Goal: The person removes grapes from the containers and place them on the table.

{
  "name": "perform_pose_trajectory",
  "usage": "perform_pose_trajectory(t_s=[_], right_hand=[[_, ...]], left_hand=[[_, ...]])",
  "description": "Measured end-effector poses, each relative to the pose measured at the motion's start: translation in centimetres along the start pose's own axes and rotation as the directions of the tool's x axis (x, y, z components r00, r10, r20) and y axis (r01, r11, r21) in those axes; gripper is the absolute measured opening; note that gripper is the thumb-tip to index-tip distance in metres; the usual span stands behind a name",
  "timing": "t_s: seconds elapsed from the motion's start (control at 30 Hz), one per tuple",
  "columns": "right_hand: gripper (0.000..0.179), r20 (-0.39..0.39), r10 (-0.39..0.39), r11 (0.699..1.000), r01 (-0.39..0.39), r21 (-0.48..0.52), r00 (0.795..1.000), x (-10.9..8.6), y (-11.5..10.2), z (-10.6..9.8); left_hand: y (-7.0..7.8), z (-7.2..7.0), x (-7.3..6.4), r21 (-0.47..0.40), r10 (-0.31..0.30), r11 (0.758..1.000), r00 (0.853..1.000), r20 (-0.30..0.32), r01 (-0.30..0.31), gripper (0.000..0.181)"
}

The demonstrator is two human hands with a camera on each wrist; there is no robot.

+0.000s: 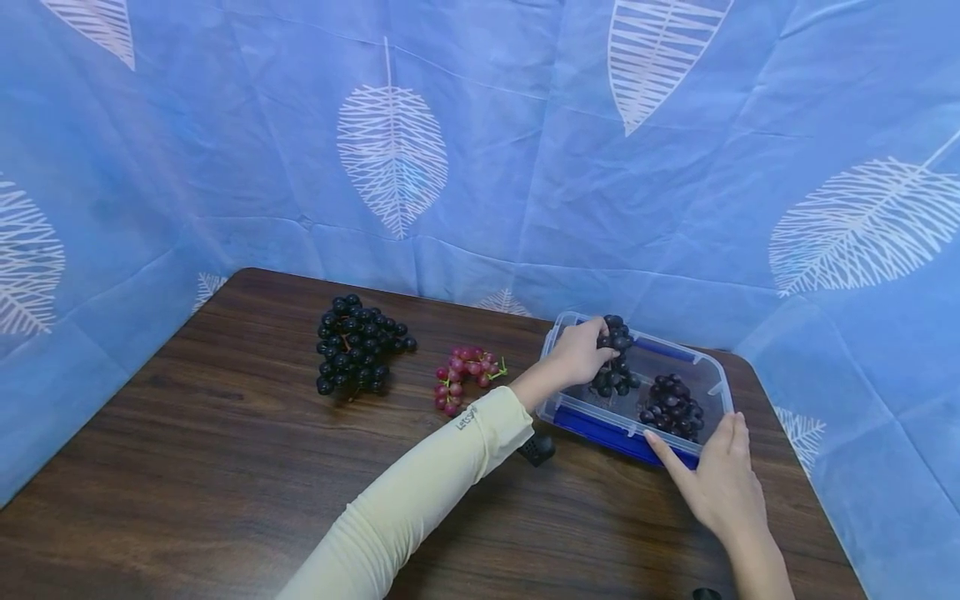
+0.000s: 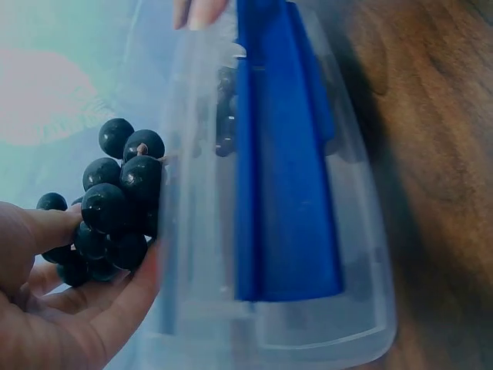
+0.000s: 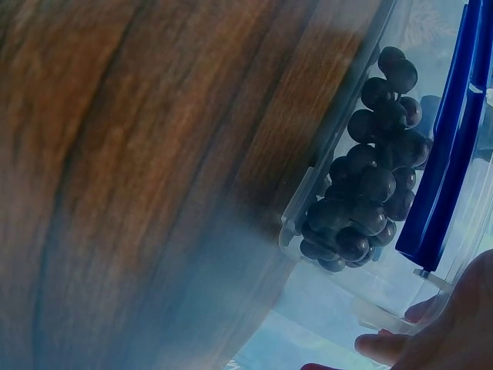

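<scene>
Your pale yellow sleeve (image 1: pixel 420 492) reaches up from the bottom edge, covering the left forearm behind its hand. Your left hand (image 1: pixel 577 350) pinches a bunch of dark grapes (image 1: pixel 621 342) between thumb and fingers, with the grapes showing just beyond your fingertips, over the left part of a clear plastic box (image 1: pixel 600 414). You cannot tell from these views whether the held bunch touches the floor of the box. Your right hand (image 1: pixel 723 483) is spread about the box's near right corner, thumb at the near rim and fingers along the right end. Just inside from that hand, a second dark bunch (image 1: pixel 672 407) lies in the box, apart from your left hand. A blue latch (image 1: pixel 600 429) runs along the box's near side, between your two hands. To the left of your left hand, red grapes (image 1: pixel 465 375) with green stems lie on the table (image 1: pixel 187 467), near your sleeve's cuff; well farther left of that hand is a larger black bunch (image 1: pixel 360 346). Beyond both hands, a blue cloth (image 1: pixel 495 167) with white leaf prints hangs behind the table
</scene>
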State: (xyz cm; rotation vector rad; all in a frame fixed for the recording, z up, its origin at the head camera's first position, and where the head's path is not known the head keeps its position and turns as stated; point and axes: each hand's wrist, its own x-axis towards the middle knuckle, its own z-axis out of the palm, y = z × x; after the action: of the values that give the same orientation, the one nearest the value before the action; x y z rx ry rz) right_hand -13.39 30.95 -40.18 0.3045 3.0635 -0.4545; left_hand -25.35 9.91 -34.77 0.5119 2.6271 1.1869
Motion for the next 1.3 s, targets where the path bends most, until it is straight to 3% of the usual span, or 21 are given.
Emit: perform_pose_trajectory(t_s=[0.23,0.43,0.7,1.0,1.3], right_hand=[[0.128,0.014,-0.004,1.0,0.004,-0.019,1.0,0.1,0.1,-0.1],[0.128,0.016,-0.008,1.0,0.008,-0.019,1.0,0.2,0.1,-0.1],[0.128,0.026,-0.008,1.0,0.008,-0.019,1.0,0.1,0.2,-0.1],[0.127,0.016,-0.017,1.0,0.017,-0.019,1.0,0.1,0.0,-0.1],[0.127,0.011,-0.025,0.999,0.026,-0.021,1.0,0.1,0.2,-0.1]], left_hand=[[0.9,-2.0,-1.1,-0.001,0.046,0.999,0.998,-0.037,-0.047,0.03],[1.2,-3.8,-1.9,-0.066,0.094,0.993,0.994,-0.056,-0.097,0.031],[1.4,-5.5,-2.4,-0.103,0.098,0.989,0.992,-0.079,-0.106,0.03],[1.9,-7.5,-3.6,-0.079,0.105,0.99,0.989,-0.1,-0.113,0.033],[0.9,-8.2,-5.5,-0.042,0.091,0.995,0.992,-0.092,-0.095,0.031]])
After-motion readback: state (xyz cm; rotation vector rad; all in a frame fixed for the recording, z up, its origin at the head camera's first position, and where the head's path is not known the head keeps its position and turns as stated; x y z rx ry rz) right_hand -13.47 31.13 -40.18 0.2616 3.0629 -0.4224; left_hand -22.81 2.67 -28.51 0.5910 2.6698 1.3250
